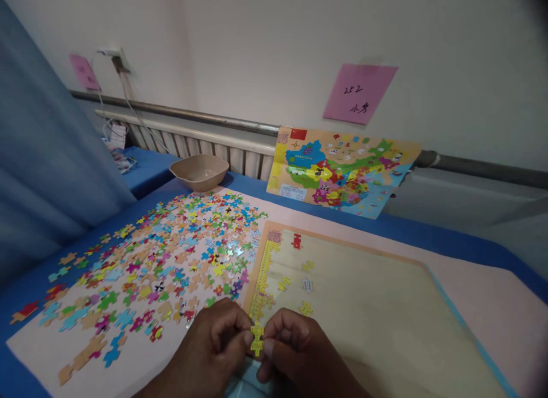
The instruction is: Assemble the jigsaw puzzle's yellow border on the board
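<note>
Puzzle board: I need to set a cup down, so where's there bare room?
The widest bare patch is the board's backing, right of the right hand and below the few placed pieces. A pink strip runs between the board and the map puzzle. It's crowded left, across the loose puzzle pieces.

Soft, even indoor light, slightly dim; faint glare on the loose puzzle pieces (226, 249); wide-angle bowing and dark blur toward the right corners.
</note>
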`<state>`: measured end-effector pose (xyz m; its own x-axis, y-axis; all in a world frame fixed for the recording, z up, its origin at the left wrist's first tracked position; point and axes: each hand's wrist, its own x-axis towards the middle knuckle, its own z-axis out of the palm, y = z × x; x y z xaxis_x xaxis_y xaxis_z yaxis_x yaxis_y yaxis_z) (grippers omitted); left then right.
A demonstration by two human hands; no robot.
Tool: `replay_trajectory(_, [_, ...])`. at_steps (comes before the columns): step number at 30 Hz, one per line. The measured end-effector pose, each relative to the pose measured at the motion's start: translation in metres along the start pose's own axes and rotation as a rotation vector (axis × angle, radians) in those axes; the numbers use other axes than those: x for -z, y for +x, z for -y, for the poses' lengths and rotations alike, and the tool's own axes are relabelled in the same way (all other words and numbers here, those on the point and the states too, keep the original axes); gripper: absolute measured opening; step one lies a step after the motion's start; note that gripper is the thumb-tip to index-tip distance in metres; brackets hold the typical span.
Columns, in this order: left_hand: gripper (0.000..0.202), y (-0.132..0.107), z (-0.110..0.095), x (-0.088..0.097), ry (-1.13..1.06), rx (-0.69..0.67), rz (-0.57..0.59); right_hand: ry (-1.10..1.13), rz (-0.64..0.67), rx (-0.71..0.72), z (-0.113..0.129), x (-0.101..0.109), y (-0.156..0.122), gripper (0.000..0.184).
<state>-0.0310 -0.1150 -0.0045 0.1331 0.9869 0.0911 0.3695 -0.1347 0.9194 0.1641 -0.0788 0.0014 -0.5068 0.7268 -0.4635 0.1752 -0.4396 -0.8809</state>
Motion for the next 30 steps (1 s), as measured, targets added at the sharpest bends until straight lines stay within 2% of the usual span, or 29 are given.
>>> replay_trajectory(9, [0.029,-0.001,-0.001,-0.001,-0.013,0.05,-0.001,0.01,-0.006,0.029,-0.002,-0.001,0.001,0.026])
replay_trajectory(17, [0.014,0.001,-0.01,0.002,-0.223,0.014,-0.005,-0.148,-0.014,0.236,0.001,0.005,0.0,0.009])
replay_trajectory(20, [0.014,0.001,-0.009,0.003,-0.232,0.025,0.018,-0.15,-0.008,0.232,0.001,0.005,0.0,0.008])
replay_trajectory(26, [0.015,-0.003,0.004,-0.002,-0.407,0.15,0.035,-0.082,0.02,0.228,0.001,0.002,-0.001,0.015])
replay_trajectory(30, [0.016,-0.002,0.003,-0.001,-0.383,0.098,0.038,-0.045,0.057,0.188,-0.003,0.002,0.002,0.015])
